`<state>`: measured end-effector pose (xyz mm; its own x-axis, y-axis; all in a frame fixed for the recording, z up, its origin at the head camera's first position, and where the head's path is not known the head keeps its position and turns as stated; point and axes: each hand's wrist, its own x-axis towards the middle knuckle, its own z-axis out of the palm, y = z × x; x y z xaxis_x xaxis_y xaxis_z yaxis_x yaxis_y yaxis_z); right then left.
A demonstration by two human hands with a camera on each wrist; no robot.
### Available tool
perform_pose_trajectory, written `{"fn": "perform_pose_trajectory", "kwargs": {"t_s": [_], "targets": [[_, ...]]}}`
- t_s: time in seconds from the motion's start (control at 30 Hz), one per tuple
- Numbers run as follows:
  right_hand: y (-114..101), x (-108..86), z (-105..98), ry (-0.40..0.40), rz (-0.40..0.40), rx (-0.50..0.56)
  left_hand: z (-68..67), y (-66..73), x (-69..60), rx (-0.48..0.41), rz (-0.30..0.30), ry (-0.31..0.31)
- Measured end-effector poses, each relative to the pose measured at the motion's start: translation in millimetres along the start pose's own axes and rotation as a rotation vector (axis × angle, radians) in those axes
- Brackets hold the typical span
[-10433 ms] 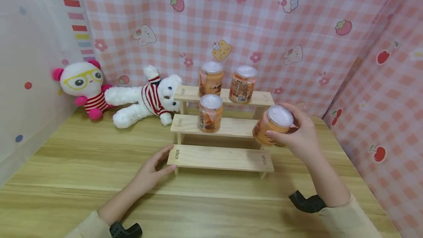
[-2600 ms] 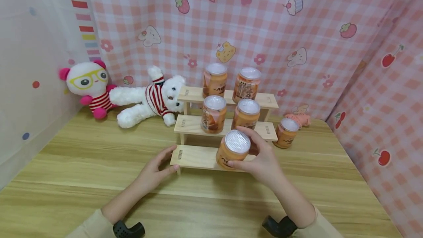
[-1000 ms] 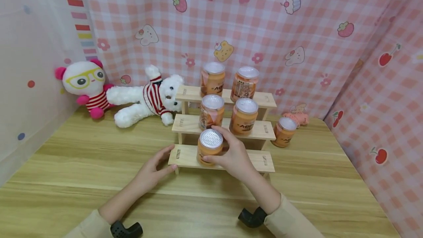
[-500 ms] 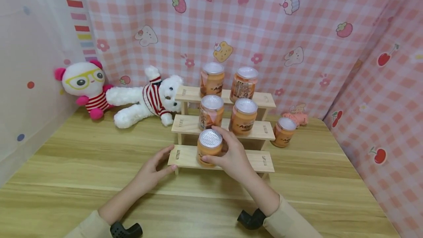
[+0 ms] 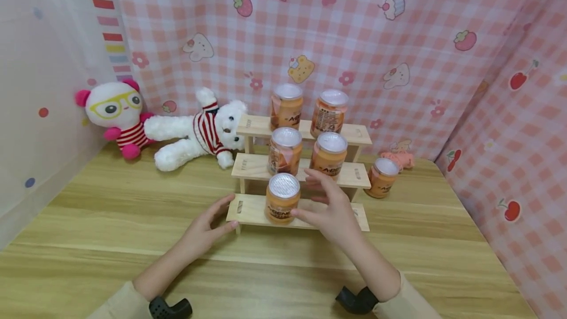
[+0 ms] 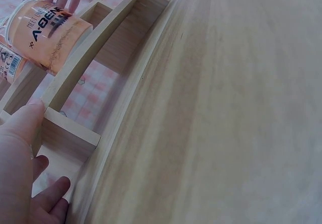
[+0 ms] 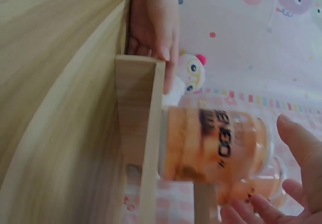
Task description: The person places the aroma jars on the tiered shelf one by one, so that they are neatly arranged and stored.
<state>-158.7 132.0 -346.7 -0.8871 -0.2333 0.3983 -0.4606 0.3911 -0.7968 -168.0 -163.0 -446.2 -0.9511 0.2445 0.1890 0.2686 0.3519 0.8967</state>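
An orange-labelled can with a silver lid stands upright on the lowest tier of a three-step wooden display stand. My right hand is just right of this can, thumb and fingers spread apart. In the right wrist view the fingers are clear of the can. With my left hand I grip the lowest tier's left end, thumb at the front corner and fingers at the back. The left wrist view shows the thumb against the board's edge.
Two cans stand on the middle tier, including one at right; two more stand on the top tier. Another can is on the table, right of the stand, before a pink item. A panda plush and white plush lie left.
A can was added to the middle tier's right side, then one to the lowest tier. My right hand has just let go of that one and drawn back right. My left hand stays put.
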Motion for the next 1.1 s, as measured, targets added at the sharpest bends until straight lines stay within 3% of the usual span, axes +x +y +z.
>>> {"fn": "perform_pose_trajectory", "kwargs": {"t_s": [0.37, 0.77, 0.87, 1.1], "targets": [[22, -20.1, -44, 0.080, -0.111, 0.040, 0.5, 0.5, 0.8, 0.011, 0.043, 0.001], [52, -29.3, -95, 0.171, -0.206, -0.017, -0.3, 0.3, -0.5, 0.005, 0.030, 0.003], [59, -30.0, -105, 0.190, -0.204, -0.061, -0.2, 0.2, -0.4, 0.009, 0.029, 0.002], [77, -27.6, -126, 0.219, -0.094, -0.161, -0.3, -0.1, -0.3, 0.008, 0.020, 0.001]]}}
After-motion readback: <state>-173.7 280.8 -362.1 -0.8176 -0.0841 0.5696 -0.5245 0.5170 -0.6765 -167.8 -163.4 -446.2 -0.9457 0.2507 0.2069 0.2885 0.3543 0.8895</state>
